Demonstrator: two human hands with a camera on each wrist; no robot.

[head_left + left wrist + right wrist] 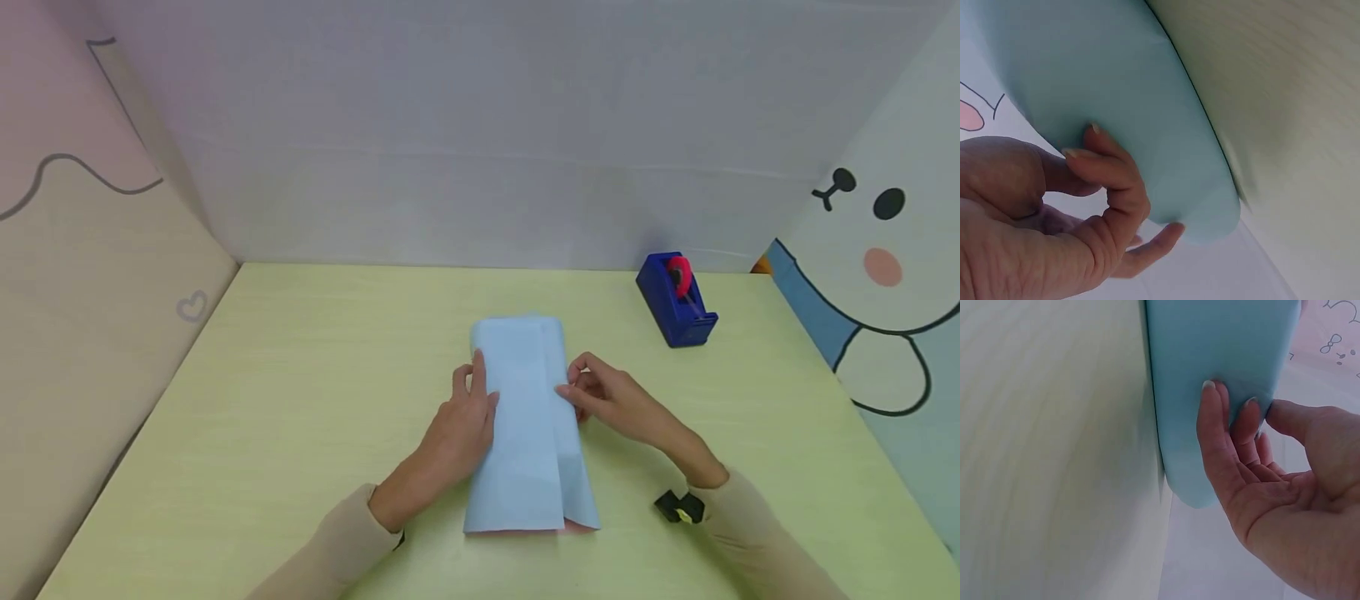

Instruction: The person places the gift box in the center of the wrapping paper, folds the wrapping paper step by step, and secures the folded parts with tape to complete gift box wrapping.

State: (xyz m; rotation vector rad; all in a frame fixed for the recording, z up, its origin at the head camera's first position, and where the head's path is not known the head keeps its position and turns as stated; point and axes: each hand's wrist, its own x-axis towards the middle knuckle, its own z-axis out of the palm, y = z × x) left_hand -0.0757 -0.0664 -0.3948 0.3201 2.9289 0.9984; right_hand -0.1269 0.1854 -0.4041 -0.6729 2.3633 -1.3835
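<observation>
A light blue sheet of wrapping paper lies folded into a long upright-sided bundle at the middle of the table, its top overlap running lengthwise. Pink lining shows at the flared near end; whatever is inside is hidden. My left hand rests along the bundle's left edge, fingertips on its side and rim. In the left wrist view its fingers are bent against the blue side wall. On the opposite side, my right hand touches the right edge, thumb at the top rim and fingers laid against the side wall.
A dark blue tape dispenser with a red roll core stands at the back right of the pale yellow table. Printed panels enclose the left and right sides, and a plain whitish sheet rises behind the table.
</observation>
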